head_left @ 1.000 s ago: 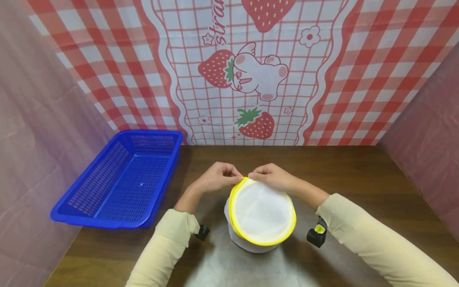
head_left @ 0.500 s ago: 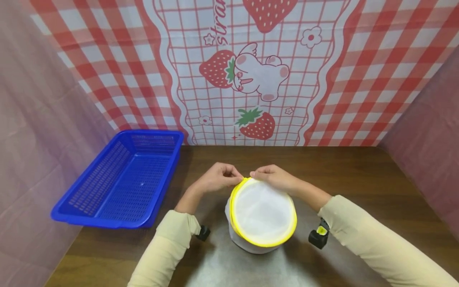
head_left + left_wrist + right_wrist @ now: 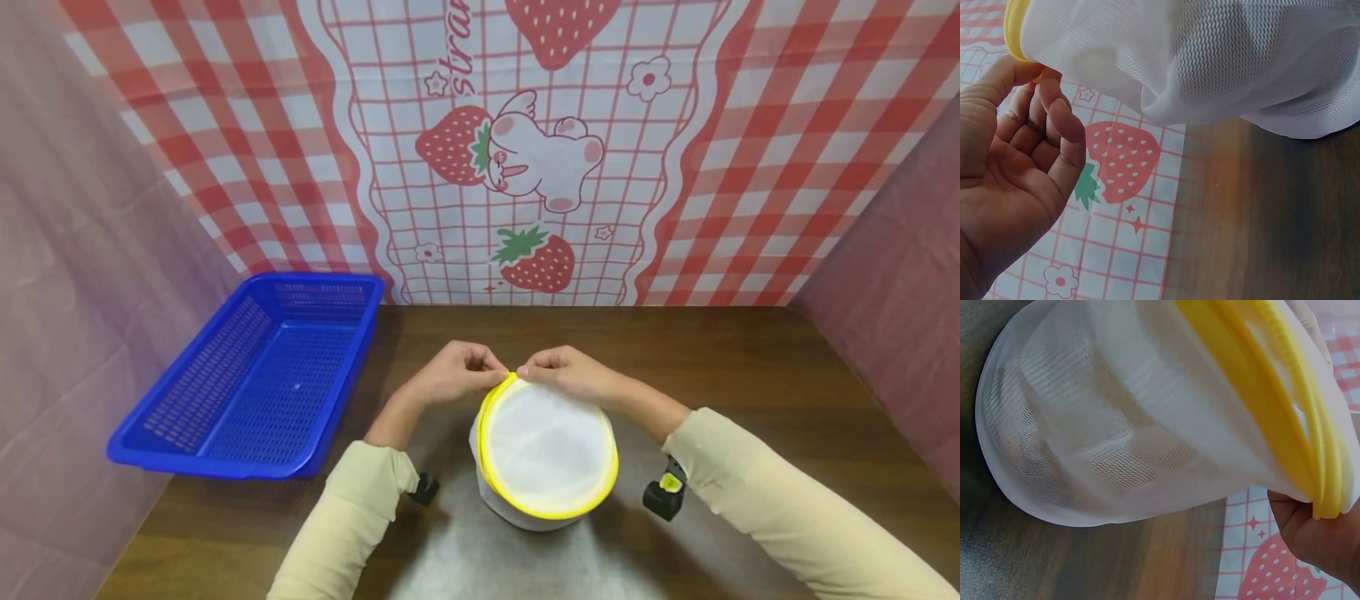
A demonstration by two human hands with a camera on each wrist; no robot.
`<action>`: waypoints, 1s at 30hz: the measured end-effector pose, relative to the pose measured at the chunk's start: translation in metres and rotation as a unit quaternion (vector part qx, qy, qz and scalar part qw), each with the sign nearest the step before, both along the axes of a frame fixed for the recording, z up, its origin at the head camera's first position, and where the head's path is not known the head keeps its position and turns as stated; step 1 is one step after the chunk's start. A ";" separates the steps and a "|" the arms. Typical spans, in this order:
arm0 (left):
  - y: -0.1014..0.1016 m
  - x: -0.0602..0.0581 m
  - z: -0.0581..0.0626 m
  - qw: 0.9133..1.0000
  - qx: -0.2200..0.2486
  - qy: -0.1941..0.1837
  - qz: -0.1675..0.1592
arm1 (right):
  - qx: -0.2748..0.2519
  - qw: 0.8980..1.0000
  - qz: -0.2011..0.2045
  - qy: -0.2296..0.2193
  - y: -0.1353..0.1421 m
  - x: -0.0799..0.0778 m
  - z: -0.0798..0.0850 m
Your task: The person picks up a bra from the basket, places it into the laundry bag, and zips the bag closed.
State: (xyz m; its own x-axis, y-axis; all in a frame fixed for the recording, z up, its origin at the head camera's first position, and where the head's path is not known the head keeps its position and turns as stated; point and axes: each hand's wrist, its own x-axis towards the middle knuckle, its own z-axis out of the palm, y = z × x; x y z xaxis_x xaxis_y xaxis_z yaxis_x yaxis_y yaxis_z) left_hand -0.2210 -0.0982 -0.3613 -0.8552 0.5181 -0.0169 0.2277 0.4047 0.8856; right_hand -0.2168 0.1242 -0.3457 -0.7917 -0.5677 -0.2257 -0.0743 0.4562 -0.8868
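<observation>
1. The bag's yellow rim (image 3: 483,450) is pinched at 11 o'clock by the left hand (image 3: 459,371), thumb and fingertip closed.
2. Just beside it, short of 12 o'clock, the rim is gripped by the right hand (image 3: 570,375), thumb in front.
3. The white mesh bag (image 3: 555,454) is rested on a wooden table (image 3: 750,375).
4. A blue basket (image 3: 217,468) is set between 9 and 10 o'clock from the bag.
5. A strawberry-print cloth (image 3: 540,158) is hung at 12.

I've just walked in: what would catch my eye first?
Probably the bright blue basket on the table at left, and the red-checked strawberry cloth behind. In the middle stands a white mesh bag with yellow edging, the left fingers and right fingers holding its far edge.
</observation>
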 end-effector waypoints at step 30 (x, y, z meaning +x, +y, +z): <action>0.000 0.001 0.001 1.000 -0.002 0.006 -0.002 | -0.021 0.999 0.021 -0.022 0.000 0.003 0.001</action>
State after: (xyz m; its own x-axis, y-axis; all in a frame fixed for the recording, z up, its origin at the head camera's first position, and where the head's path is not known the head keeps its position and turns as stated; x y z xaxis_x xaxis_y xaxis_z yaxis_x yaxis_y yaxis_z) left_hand -0.2195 -0.0983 -0.3607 -0.8534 0.5211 -0.0082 0.2403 0.4073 0.8811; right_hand -0.2133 0.1239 -0.3444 -0.7565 -0.6104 -0.2349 -0.0541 0.4163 -0.9076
